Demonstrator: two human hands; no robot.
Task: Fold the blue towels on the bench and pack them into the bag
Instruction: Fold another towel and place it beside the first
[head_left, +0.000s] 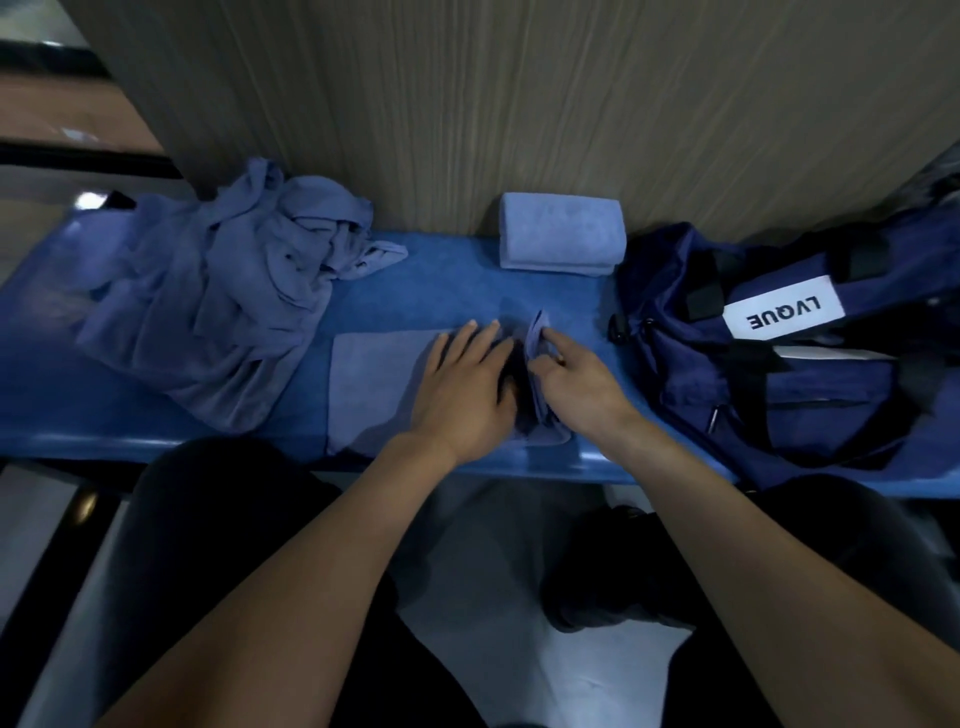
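Several crumpled pale-blue cloth towels (228, 291) lie heaped at the left end of the long glossy blue bench (62, 384), draped against the ribbed grey-brown wall panel (467, 104) behind it. Right of that heap, at the bench's near edge, a flat pale-blue towel (374, 384) lies spread as a rectangle. The left hand (467, 389) rests on this towel's right part with fingers straight and spread, palm down, gripping nothing. Just right of it the right hand (571, 379) pinches the towel's right edge between thumb and curled fingers, and that edge stands raised off the bench, turned toward the left hand. At the back of the bench, against the wall panel and beyond both hands, sits a neatly folded pale-blue towel (561, 234), doubled into a thick block. At the right end of the bench lies a dark navy fabric duffel bag (779, 374) with black straps and a white label reading LVQUE, upside down from this view
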